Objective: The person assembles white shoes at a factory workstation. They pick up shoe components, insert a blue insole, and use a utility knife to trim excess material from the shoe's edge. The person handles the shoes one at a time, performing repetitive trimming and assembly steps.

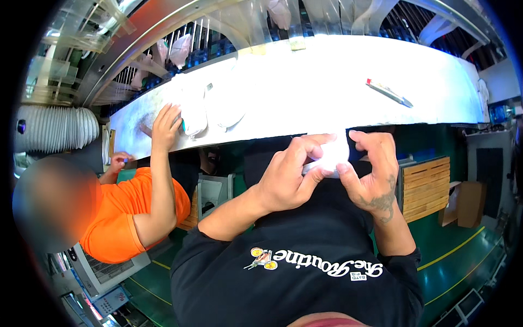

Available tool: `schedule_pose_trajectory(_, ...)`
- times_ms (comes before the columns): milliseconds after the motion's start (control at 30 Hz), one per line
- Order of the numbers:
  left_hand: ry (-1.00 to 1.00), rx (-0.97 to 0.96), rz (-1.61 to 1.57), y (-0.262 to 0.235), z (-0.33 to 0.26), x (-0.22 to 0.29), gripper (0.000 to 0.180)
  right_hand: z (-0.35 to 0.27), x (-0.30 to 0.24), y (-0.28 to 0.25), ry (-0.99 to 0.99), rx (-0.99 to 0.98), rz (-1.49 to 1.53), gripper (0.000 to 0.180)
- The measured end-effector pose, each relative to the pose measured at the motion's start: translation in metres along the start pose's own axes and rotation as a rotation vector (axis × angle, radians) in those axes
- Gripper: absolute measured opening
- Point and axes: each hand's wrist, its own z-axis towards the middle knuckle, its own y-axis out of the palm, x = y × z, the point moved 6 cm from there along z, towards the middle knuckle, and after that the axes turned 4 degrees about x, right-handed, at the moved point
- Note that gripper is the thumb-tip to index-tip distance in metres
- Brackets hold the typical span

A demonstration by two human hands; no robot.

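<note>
Both my hands are raised in front of my black shirt, just off the near edge of the white table [436, 71]. Between them is a small, soft-looking white piece [335, 152], so brightly lit that its kind cannot be made out. My left hand [294, 169] grips its left side, with the thumb at the lower edge and curled fingers above. On the right side, my right hand [376, 169] has its thumb tip against the lower edge and its index fingertip near the upper corner. On the table beyond lies a slim pen-like tool [389, 92] with a red end.
At the left, a co-worker in an orange shirt [136, 201] reaches a hand [166, 125] towards white soft pieces [193, 111] on the table. Machinery with clear plastic sheets [272, 22] stands behind the table. To the right are a slatted wooden board [425, 188] and a cardboard box [471, 204].
</note>
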Motion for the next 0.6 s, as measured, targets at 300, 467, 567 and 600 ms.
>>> schedule_pose_trajectory(300,0.052,0.117,0.385,-0.009,0.004,0.019,0.057,0.004,0.009,0.017,0.007,-0.182,0.252,0.032)
schedule_pose_trajectory(467,0.11,0.142,0.402,-0.009,0.007,0.013,0.048,0.005,0.002,0.015,-0.006,-0.171,0.253,0.045)
schedule_pose_trajectory(567,0.152,0.15,0.382,-0.008,0.01,0.01,0.044,0.005,0.006,0.019,-0.031,-0.172,0.222,0.05)
schedule_pose_trajectory(600,0.159,0.157,0.366,-0.007,0.01,0.008,0.043,0.006,0.005,0.018,-0.03,-0.181,0.216,0.049)
